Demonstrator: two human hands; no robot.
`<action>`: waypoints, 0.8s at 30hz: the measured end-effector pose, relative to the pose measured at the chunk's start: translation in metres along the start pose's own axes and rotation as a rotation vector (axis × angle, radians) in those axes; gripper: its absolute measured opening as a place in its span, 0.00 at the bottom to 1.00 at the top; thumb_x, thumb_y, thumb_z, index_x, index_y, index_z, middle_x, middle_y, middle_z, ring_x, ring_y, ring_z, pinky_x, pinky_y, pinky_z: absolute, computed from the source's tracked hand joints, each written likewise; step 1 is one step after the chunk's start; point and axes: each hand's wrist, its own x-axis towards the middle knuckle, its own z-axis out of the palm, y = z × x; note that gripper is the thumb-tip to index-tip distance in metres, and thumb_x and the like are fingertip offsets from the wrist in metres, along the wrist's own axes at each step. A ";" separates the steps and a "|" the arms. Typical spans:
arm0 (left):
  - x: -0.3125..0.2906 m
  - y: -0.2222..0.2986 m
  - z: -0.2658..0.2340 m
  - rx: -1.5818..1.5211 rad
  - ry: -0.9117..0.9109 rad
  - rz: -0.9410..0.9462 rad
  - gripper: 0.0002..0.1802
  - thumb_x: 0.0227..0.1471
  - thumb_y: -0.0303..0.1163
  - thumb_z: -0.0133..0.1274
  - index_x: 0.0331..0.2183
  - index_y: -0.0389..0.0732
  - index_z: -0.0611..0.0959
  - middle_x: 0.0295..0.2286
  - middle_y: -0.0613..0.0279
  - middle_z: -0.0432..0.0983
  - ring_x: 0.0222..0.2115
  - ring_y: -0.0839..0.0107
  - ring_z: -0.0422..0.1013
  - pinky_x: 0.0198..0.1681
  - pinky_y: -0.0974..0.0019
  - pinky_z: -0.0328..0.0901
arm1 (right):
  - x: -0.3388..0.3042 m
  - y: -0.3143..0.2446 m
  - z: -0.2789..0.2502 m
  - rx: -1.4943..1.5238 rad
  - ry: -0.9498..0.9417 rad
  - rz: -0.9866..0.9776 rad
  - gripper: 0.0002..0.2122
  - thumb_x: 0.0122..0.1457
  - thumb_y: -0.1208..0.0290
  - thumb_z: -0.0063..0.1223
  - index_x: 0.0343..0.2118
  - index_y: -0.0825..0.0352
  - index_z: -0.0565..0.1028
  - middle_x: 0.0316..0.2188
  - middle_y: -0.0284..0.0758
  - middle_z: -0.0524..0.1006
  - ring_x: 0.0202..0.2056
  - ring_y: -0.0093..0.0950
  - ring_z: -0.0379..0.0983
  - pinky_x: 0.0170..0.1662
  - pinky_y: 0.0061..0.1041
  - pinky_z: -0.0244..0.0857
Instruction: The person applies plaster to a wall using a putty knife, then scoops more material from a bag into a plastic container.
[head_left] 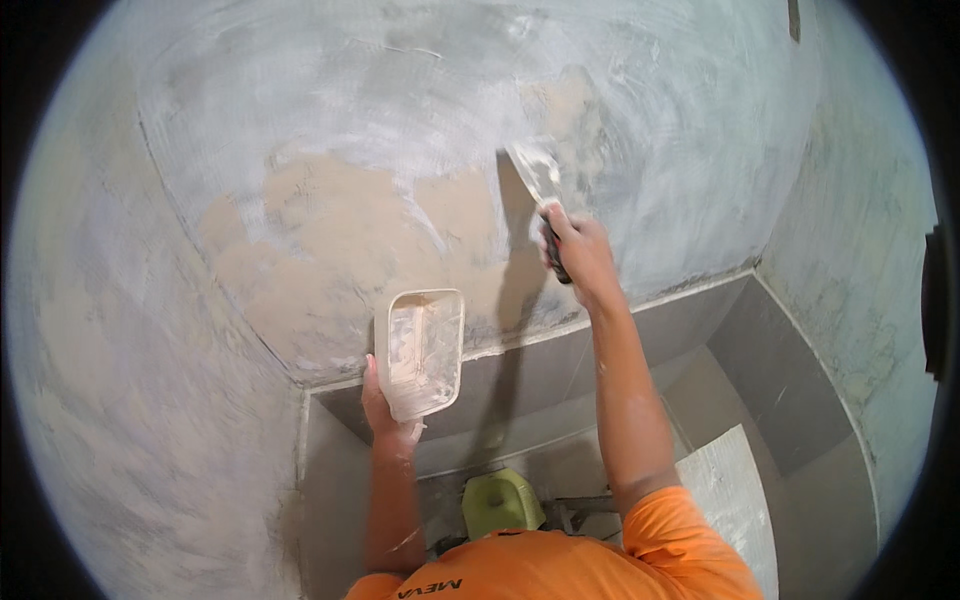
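My right hand [582, 252] is closed round the dark handle of a putty knife [537, 172]. Its wide blade, smeared with pale filler, is against or very close to the grey wall [660, 140]. In my left hand [388, 412] is a rectangular, whitish plastic tub [424, 352], tilted so that its inside shows. Streaks of filler coat the tub's walls and bottom. Beige damp-looking filler patches [340, 215] spread over the wall left of the knife and behind the tub. A smaller beige patch [556, 105] lies just above the blade.
Grey tiles [560, 355] run along the wall's foot and round the right corner. Below me stand a yellow-green plastic object [500, 502], perhaps a stool, and a pale board [730, 495] at the right. Side walls close in left and right. A dark object [935, 300] juts in at the right rim.
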 end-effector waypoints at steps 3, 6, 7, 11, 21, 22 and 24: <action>0.003 -0.001 -0.010 -0.011 -0.028 0.020 0.29 0.69 0.52 0.39 0.55 0.38 0.76 0.48 0.56 0.77 0.47 0.60 0.76 0.52 0.54 0.71 | 0.010 0.006 0.027 0.023 -0.008 -0.012 0.20 0.68 0.57 0.53 0.25 0.69 0.77 0.17 0.31 0.73 0.16 0.21 0.67 0.20 0.24 0.60; 0.001 -0.006 -0.012 -0.013 -0.020 0.027 0.28 0.69 0.52 0.39 0.55 0.39 0.76 0.47 0.57 0.78 0.46 0.60 0.76 0.52 0.52 0.72 | 0.003 0.100 0.025 -0.029 0.075 0.115 0.21 0.66 0.59 0.55 0.23 0.72 0.79 0.15 0.33 0.74 0.16 0.22 0.69 0.21 0.28 0.60; 0.000 -0.008 -0.015 -0.001 -0.007 0.022 0.28 0.69 0.53 0.39 0.55 0.40 0.76 0.48 0.57 0.78 0.46 0.59 0.76 0.52 0.51 0.72 | -0.010 0.131 0.022 0.046 0.075 0.164 0.21 0.66 0.58 0.55 0.23 0.73 0.80 0.15 0.33 0.75 0.16 0.23 0.70 0.22 0.29 0.62; -0.021 -0.015 -0.039 -0.003 -0.001 -0.039 0.29 0.70 0.53 0.37 0.57 0.42 0.75 0.49 0.57 0.78 0.49 0.57 0.76 0.54 0.48 0.71 | -0.082 0.194 0.014 -0.070 0.243 0.176 0.21 0.66 0.58 0.55 0.25 0.72 0.80 0.15 0.32 0.74 0.17 0.22 0.70 0.23 0.28 0.62; 0.003 -0.035 -0.001 0.124 -0.027 -0.221 0.38 0.67 0.63 0.35 0.62 0.43 0.70 0.56 0.60 0.71 0.55 0.60 0.70 0.58 0.52 0.66 | -0.164 0.160 -0.020 0.106 0.136 0.449 0.24 0.69 0.48 0.48 0.24 0.65 0.76 0.15 0.27 0.70 0.17 0.17 0.65 0.20 0.21 0.55; 0.004 -0.034 0.005 0.125 -0.084 -0.291 0.40 0.66 0.65 0.36 0.63 0.43 0.67 0.59 0.59 0.69 0.58 0.59 0.67 0.61 0.50 0.63 | -0.173 0.136 -0.022 0.241 0.029 0.444 0.25 0.70 0.46 0.46 0.27 0.65 0.75 0.15 0.26 0.69 0.16 0.17 0.62 0.19 0.20 0.54; 0.004 -0.044 -0.003 0.124 -0.129 -0.343 0.39 0.66 0.64 0.36 0.64 0.43 0.67 0.59 0.58 0.69 0.59 0.58 0.67 0.62 0.50 0.62 | -0.201 0.122 -0.030 0.421 -0.041 0.528 0.26 0.70 0.43 0.43 0.29 0.65 0.74 0.16 0.26 0.67 0.15 0.18 0.61 0.19 0.21 0.53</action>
